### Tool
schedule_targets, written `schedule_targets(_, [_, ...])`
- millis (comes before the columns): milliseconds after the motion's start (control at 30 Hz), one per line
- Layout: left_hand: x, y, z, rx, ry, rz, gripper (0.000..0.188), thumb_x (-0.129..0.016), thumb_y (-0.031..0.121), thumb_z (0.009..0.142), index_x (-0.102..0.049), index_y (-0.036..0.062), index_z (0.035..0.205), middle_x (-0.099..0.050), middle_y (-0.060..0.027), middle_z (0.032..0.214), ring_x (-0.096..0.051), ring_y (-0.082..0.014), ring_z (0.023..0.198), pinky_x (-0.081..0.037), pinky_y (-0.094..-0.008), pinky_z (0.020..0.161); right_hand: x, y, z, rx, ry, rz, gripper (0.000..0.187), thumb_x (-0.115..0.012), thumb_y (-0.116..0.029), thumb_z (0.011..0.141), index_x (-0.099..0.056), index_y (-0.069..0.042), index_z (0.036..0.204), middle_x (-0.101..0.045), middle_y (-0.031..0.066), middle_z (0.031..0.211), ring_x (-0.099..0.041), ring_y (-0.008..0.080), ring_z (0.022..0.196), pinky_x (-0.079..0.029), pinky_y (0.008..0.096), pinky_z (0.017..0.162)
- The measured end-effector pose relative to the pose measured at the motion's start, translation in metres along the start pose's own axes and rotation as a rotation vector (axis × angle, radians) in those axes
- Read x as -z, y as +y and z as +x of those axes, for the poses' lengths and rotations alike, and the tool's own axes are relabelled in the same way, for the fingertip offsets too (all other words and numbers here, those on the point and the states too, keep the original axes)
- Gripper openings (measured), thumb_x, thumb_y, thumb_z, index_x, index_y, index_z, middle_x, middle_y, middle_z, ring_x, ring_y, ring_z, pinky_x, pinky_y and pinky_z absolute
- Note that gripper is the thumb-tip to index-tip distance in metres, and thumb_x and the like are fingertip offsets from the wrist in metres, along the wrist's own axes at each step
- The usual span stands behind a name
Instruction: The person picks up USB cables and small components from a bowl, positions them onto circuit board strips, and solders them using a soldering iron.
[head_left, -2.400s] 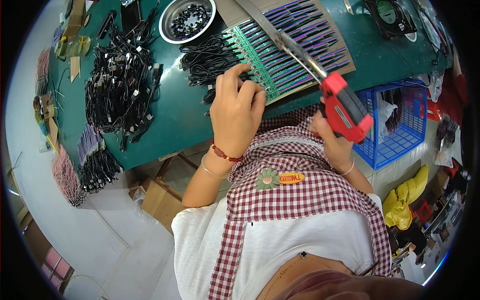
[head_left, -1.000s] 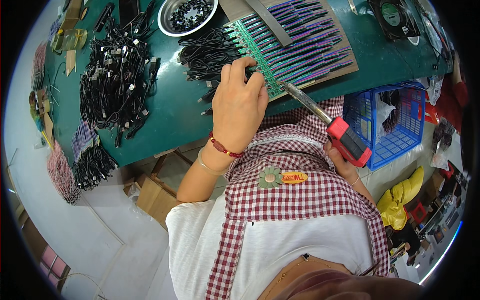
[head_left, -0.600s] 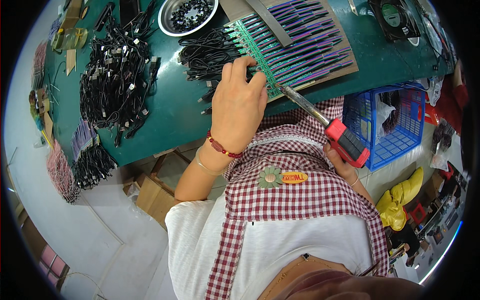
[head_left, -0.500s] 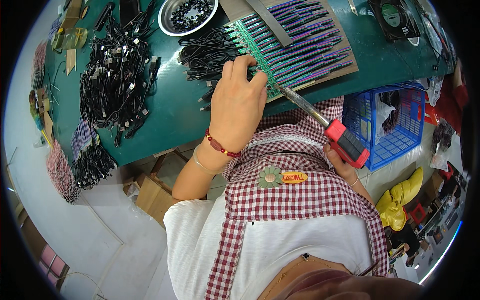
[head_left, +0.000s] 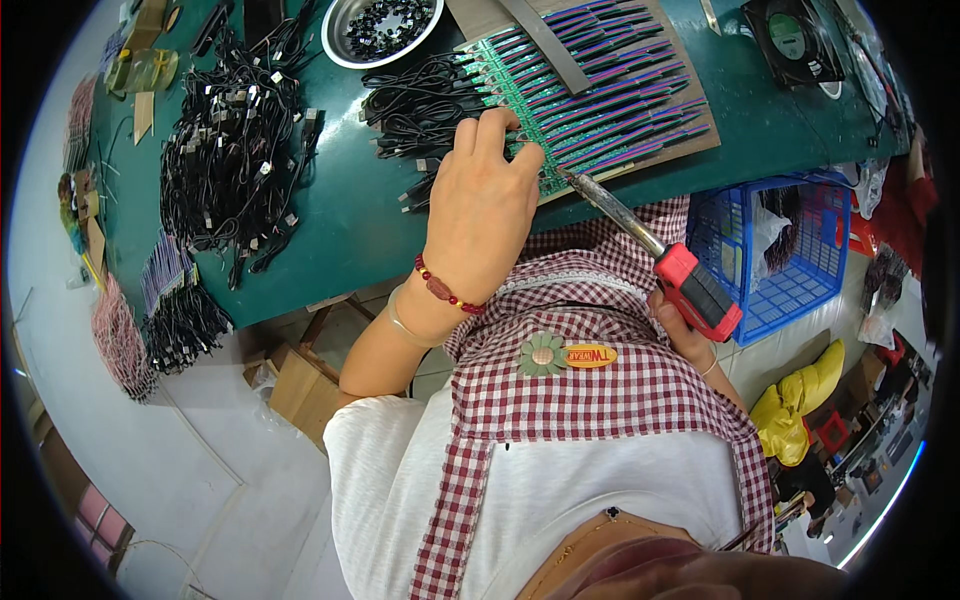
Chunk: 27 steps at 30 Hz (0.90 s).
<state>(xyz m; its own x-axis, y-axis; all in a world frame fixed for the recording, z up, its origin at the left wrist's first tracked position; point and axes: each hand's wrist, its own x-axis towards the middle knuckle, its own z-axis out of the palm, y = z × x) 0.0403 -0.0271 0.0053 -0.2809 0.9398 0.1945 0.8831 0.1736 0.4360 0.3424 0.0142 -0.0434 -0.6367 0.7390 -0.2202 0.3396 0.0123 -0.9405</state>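
- While right hand [head_left: 682, 328] grips moulded red-black soldering iron [head_left: 700, 290], its metal barrel slants toward green circuit boards [head_left: 510, 85].
- Boards: flat row on cardboard [head_left: 695, 143], glossy tabletop's [head_left: 350, 240] near edge.
- Left hand [head_left: 482, 195] curled at boards; pinch hidden, can't tell.

My head-worn left fisheye camera looks steeply down, close over my gingham apron [head_left: 600, 410], toward the soldering iron [head_left: 695, 290] and green tabletop [head_left: 345, 215].

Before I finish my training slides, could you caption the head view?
Left hand at green circuit boards; right hand holding a red soldering iron, tip near the boards.
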Motion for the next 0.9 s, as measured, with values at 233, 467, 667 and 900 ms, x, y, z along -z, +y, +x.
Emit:
schedule_targets(233, [0.0,-0.001,-0.001,-0.009,-0.015,0.028,0.014,-0.064,0.003,0.069,-0.057,0.0027,0.081,-0.053,-0.0081,0.103,-0.051,-0.0239,0.083,-0.046,-0.0347,0.069,0.0,0.001,-0.001,-0.004,0.023,0.018,0.015,-0.065,-0.014,0.075,-0.061,-0.001,0.082,-0.058,0.0093,0.074,-0.057,0.0215,0.063,-0.044,0.0306,0.057])
schedule_targets(467, [0.011,0.001,-0.012,0.008,0.165,-0.092,0.019,-0.067,0.006,0.067,-0.057,0.0067,0.084,-0.055,-0.0067,0.106,-0.051,-0.0267,0.099,-0.039,-0.0373,0.084,-0.013,-0.026,0.026,0.092,0.142,0.437,0.042,-0.055,-0.027,0.087,-0.044,0.003,0.115,-0.047,0.0047,0.066,-0.043,0.0128,0.057,-0.038,0.0275,0.055])
schedule_targets(667, [0.069,-0.1,-0.066,0.614,0.313,0.57,0.022,-0.064,0.008,0.074,-0.057,0.0045,0.095,-0.058,-0.0115,0.09,-0.054,-0.0302,0.085,-0.043,-0.0396,0.074,-0.011,-0.045,0.052,0.233,0.169,0.525,0.04,-0.053,-0.025,0.089,-0.042,0.004,0.114,-0.044,0.0048,0.063,-0.041,0.0108,0.053,-0.038,0.0243,0.049])
schedule_targets(900, [0.049,-0.143,-0.081,0.451,0.322,0.478,0.025,-0.065,0.016,0.077,-0.058,0.0098,0.1,-0.057,-0.0052,0.072,-0.055,-0.0231,0.07,-0.042,-0.0336,0.057,-0.011,-0.054,0.067,0.271,0.158,0.542,0.035,-0.049,-0.023,0.091,-0.04,0.002,0.114,-0.044,0.0048,0.062,-0.04,0.01,0.051,-0.037,0.0227,0.048])
